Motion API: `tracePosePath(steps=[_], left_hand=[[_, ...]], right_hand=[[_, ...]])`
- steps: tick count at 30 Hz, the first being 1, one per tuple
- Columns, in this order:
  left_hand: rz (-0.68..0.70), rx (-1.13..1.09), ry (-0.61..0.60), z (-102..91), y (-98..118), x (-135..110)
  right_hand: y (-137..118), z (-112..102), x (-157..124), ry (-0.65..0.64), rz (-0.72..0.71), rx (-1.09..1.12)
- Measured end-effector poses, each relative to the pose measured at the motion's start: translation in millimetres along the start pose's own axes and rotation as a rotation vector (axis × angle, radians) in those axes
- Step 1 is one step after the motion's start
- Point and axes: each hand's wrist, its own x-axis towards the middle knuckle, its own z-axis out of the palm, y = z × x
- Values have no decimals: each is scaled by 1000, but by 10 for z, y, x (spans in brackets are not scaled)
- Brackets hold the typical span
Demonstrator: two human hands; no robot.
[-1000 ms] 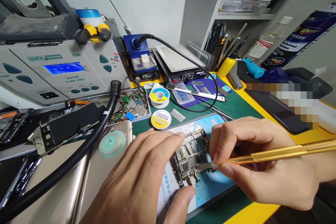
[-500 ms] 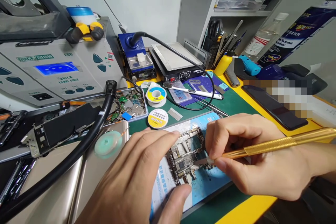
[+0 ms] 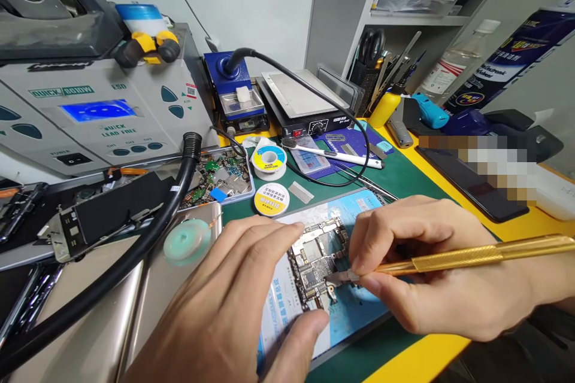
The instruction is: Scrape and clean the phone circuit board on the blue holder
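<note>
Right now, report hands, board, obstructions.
Left hand spread at circuit board. Right hand gripping gold knife, blade over board. Board on blue-white pad. Blade blocks part of view.

The station (image 3: pixel 99 134) reads QUICK, ESD, LEAD FREE, AIR, CH1, CH2 and CH3. Chinese print stands on the tin (image 3: pixel 271 191), pad (image 3: pixel 348 314) and can (image 3: pixel 507 66); the hotplate's (image 3: pixel 335 124) small model label is unclear.

There are one gold knife (image 3: pixel 458 255), one white brush (image 3: pixel 331 152), three CH buttons (image 3: pixel 136 149).
</note>
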Motion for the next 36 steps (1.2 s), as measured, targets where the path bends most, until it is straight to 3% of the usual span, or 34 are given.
tracePosePath(steps=[13, 18, 36], left_hand=[[2, 18, 16, 9, 14, -4], [-9, -4, 20, 12, 6, -18], [35, 1, 20, 27, -21, -9]], right_hand=[[100, 16, -58, -28, -161, -25], [94, 33, -73, 69, -124, -42], [30, 11, -51, 38, -58, -84]])
